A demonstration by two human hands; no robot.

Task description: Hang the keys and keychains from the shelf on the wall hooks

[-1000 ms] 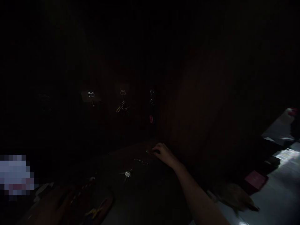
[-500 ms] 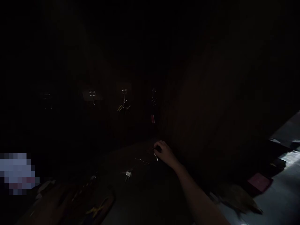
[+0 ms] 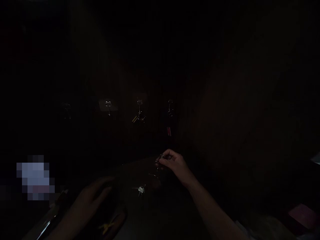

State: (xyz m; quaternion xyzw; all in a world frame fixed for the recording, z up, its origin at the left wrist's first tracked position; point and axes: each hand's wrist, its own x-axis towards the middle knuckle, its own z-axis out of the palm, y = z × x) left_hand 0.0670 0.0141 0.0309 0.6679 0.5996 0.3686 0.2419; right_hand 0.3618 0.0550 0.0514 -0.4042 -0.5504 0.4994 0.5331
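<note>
The scene is very dark. My right hand [image 3: 175, 161] is closed in a pinch on a shiny metal key ring [image 3: 162, 156] above a dark surface. Something small and faint hangs below the ring, too dim to make out. On the surface just left of and nearer than that hand lies a bunch of keys [image 3: 141, 189] with a pale head catching the light. My left hand [image 3: 96, 191] reaches in at the lower left, thumb and fingers apart, with nothing visible in it. Close below it lies a dark brownish item with a yellow tie [image 3: 107, 227].
Along the back, metal hooks [image 3: 108, 104] sit in a row. One holds a ring with a yellow-striped tag [image 3: 135, 118], another a red tag [image 3: 169, 131]. A blurred pale patch [image 3: 35, 176] is at left, a pink object [image 3: 303, 215] at lower right.
My left hand has come forward and right into clearer view. My right hand now shows a ring lifted at its fingertips. The view has swung left.
</note>
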